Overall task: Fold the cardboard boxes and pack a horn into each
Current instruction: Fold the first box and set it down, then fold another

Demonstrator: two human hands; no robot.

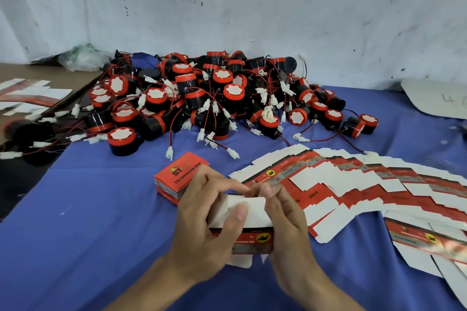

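Head view: A person is working at a table draped in a blue cloth, both hands closing around a partly folded cardboard box held just above the cloth, near the front edge. The left hand is gripping the box's left end, fingers curling over the top and the thumb pressing down on a white flap. The right hand is clasping the opposite end, its fingertips bending in over the top edge and meeting those of the left. The hands are covering the opening, so it is not possible to tell whether anything is sitting inside.

A finished red box is lying closed on the cloth just behind the left hand. A fan of flat, unfolded box blanks is spreading out to the right, overlapping one another. A large pile of black-and-red horns, wires and white connectors tangling together, is lying heaped at the back against a scuffed white wall. More flat blanks are lying on the bare tabletop at far left, and a clear plastic bag is sitting in the corner.
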